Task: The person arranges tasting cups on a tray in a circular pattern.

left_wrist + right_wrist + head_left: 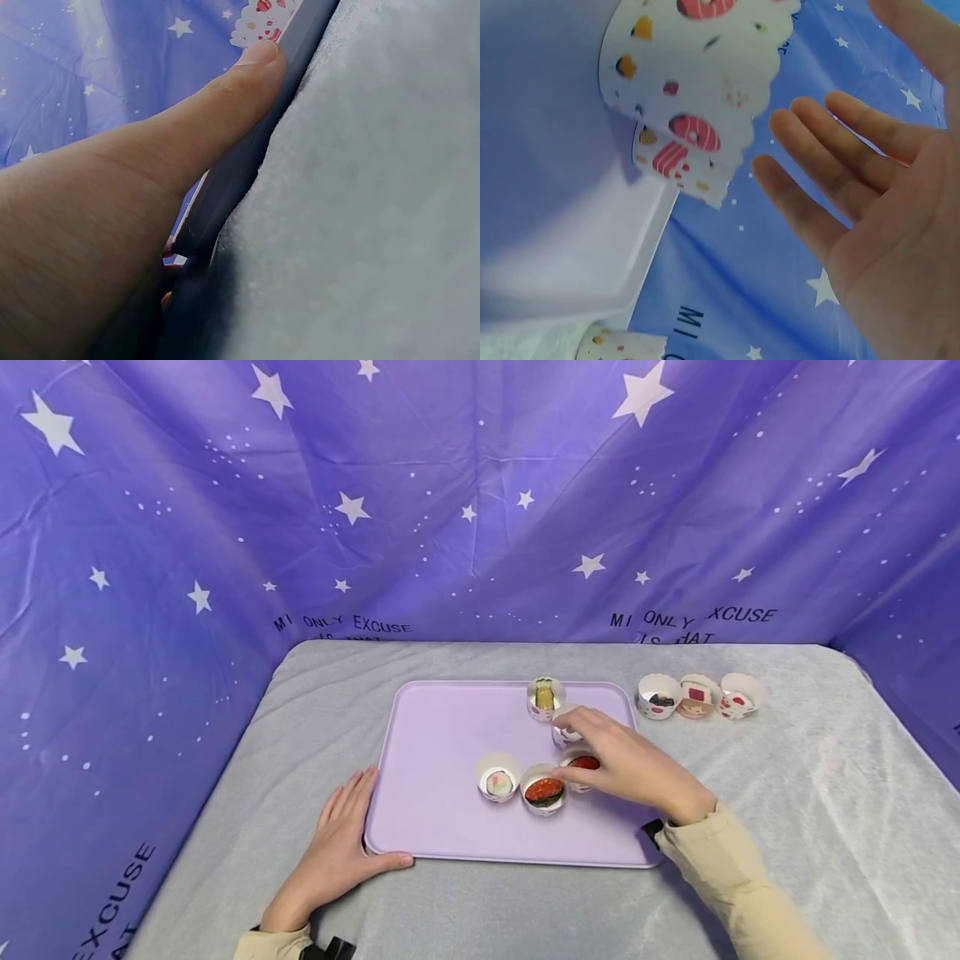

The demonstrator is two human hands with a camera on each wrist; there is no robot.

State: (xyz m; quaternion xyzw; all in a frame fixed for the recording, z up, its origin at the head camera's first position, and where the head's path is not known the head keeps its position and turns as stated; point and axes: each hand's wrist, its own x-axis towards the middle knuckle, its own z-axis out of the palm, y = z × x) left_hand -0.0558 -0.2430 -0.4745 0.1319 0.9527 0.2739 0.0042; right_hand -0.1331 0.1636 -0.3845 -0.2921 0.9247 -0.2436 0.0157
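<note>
My left hand (341,835) rests at the near left corner of the lilac tray (435,735), fingers along the left side and thumb against the front rim. In the head view my right hand (637,764) reaches over the tray's right half, fingers spread and loosely bent. Beneath it, a paper cup with dark red food (581,762) and a white-lined cup (566,737) are partly hidden. Just left sit a cup with orange-red roe (544,792) and a cup with a roll piece (498,783). The right wrist view shows the fingers apart from a patterned cup (682,82).
A cup with yellow food (545,697) stands at the tray's far rim. Beyond the tray's right side, 3 more cups stand in a row: dark food (659,697), a dark red square (697,695) and red-white pieces (741,700). Grey cloth (810,793) covers the table.
</note>
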